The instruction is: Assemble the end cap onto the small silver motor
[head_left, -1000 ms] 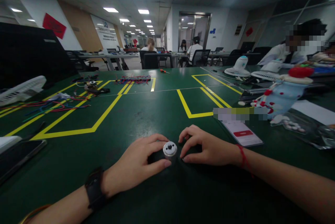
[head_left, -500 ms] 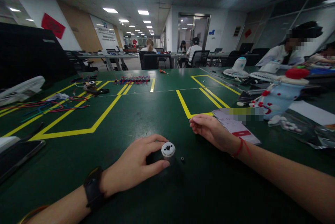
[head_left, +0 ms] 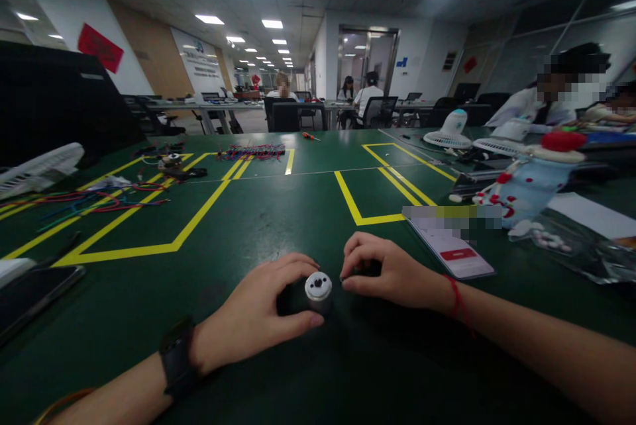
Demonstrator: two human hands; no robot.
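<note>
A short silver metal cylinder (head_left: 318,290) stands upright on the green table, with a dark central hole and two smaller holes in its top face. My left hand (head_left: 271,299) curves around it, index finger behind and thumb in front at its lower side. Just to the right of the cylinder, my right hand (head_left: 382,269) is closed in a pinch of thumb and forefinger. A tiny dark ring-shaped piece (head_left: 342,279) shows at those fingertips, mostly hidden by them.
A phone (head_left: 450,246) lies beyond my right wrist, near a light-blue decorated cup (head_left: 534,180) and a plastic bag (head_left: 571,249). Wires (head_left: 109,200) and a dark device (head_left: 40,299) lie at left. An orange screwdriver (head_left: 311,137) is far back. A person (head_left: 536,104) sits at right.
My right hand has come left and down from beside the phone, its fingers closing in a pinch. The tiny ring piece has left its spot on the table. The cylinder has barely shifted.
</note>
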